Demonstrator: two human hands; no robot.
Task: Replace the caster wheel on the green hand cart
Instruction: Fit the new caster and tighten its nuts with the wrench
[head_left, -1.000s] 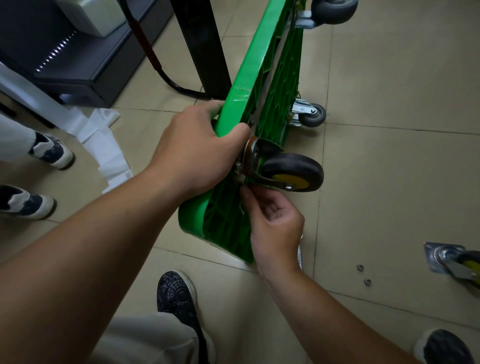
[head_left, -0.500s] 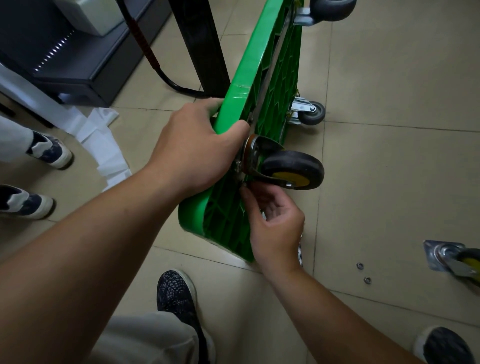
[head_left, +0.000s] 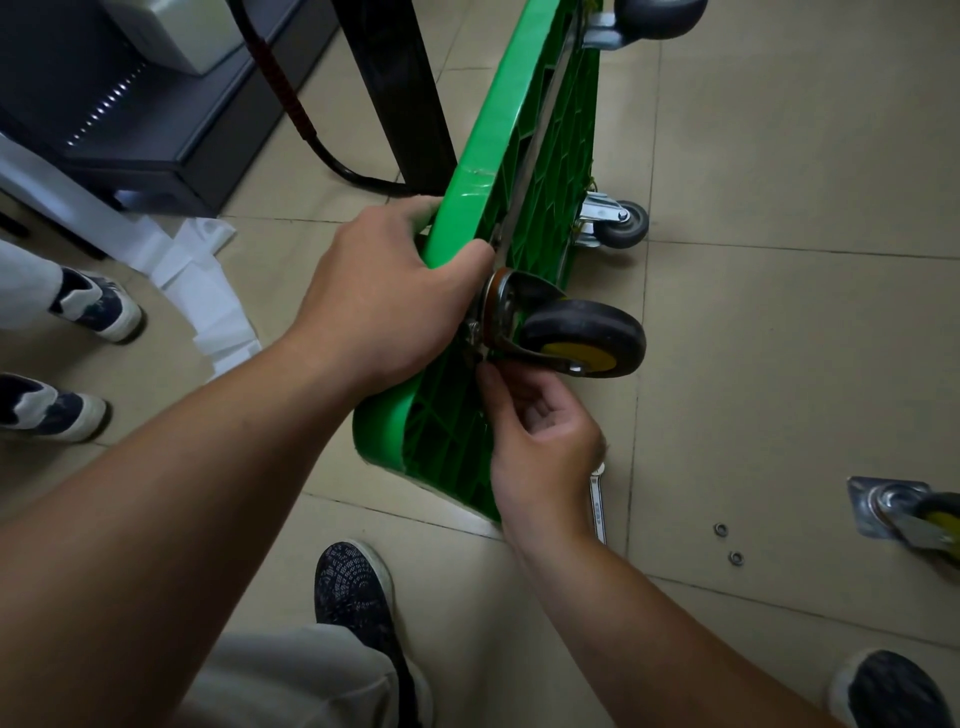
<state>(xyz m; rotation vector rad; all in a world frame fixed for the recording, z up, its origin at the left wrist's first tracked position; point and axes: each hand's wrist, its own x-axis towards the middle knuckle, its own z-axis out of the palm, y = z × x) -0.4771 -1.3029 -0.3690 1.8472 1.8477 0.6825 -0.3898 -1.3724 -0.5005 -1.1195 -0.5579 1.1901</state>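
The green hand cart (head_left: 540, 156) stands on its edge on the tiled floor, ribbed underside facing right. My left hand (head_left: 384, 306) grips its upper rim, thumb over the edge beside the caster's mount. A black caster wheel (head_left: 584, 338) with a yellow hub sticks out from the underside on a metal bracket. My right hand (head_left: 540, 436) is just below that bracket, fingertips pinched at the bottom of the mounting plate; what they pinch is hidden. A second loose caster wheel (head_left: 914, 519) lies on the floor at the right edge.
Two small washers (head_left: 727, 543) lie on the floor near the loose caster. A wrench (head_left: 597, 499) lies partly under my right wrist. Another person's shoes (head_left: 93, 306) stand at left by white paper (head_left: 208, 296). A black post (head_left: 400, 93) and cable rise behind the cart.
My right hand's fingers have shifted slightly at the caster's mounting plate. My left hand and the cart have stayed put.
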